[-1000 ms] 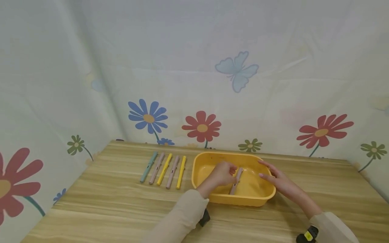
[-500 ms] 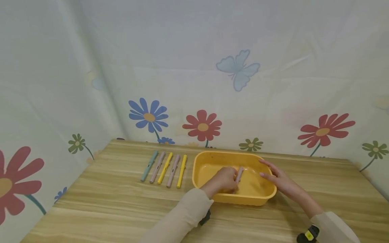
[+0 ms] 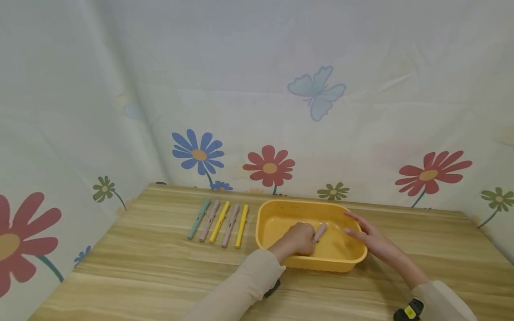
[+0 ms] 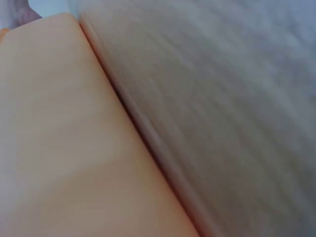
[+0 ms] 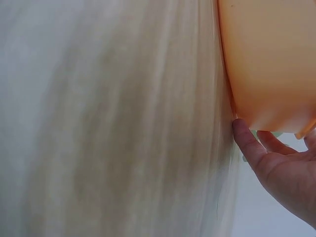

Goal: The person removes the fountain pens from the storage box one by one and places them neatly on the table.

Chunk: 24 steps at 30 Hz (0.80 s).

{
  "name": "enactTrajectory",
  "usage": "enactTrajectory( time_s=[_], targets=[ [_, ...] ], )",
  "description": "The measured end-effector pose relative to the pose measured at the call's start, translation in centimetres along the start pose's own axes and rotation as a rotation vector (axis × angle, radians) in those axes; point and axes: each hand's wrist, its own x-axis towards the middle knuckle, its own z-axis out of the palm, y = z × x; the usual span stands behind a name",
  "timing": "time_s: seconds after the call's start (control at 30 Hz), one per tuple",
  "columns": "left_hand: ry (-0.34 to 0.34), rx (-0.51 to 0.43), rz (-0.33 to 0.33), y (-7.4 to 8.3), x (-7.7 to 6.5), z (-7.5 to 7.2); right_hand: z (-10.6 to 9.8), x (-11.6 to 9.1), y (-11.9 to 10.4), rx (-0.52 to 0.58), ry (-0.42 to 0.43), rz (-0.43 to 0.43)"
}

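Note:
Inside the yellow plastic basin (image 3: 281, 254), my left hand (image 3: 299, 238) has curled fingers around the lower part of a mauve pen (image 3: 320, 232). The pen's upper end sticks out past the knuckles, tilted to the right; its lower part is hidden. My right hand (image 3: 371, 238) holds the basin's right end, thumb over the rim and fingers along the outer side. The right wrist view shows those fingers (image 5: 247, 140) against the basin's outer wall (image 5: 271, 64). Only the basin's outer wall (image 4: 74, 123) fills the left wrist view's near side.
Left of the basin, several pens lie in a slanted row on the wooden table (image 3: 152, 267): a teal pen (image 3: 198, 219), mauve pens (image 3: 230, 226) and yellow pens (image 3: 242, 226). Behind the table hangs a flowered cloth (image 3: 225, 89).
The left hand has gone from loosely spread fingers above the mauve pen to a closed grip on it, and the pen now leans more to the right. The right hand keeps its hold.

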Motion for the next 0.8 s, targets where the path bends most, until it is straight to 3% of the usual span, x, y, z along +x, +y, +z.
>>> enactTrajectory(
  time_s=[0.47, 0.8],
  targets=[
    [0.054, 0.012, -0.041, -0.25, -0.47, -0.5, -0.12, -0.06, -0.1, 0.003, 0.003, -0.004],
    [0.005, 0.047, -0.108, -0.34, -0.56, -0.85, -0.13, -0.12, -0.04, -0.003, 0.006, 0.005]
  ],
)
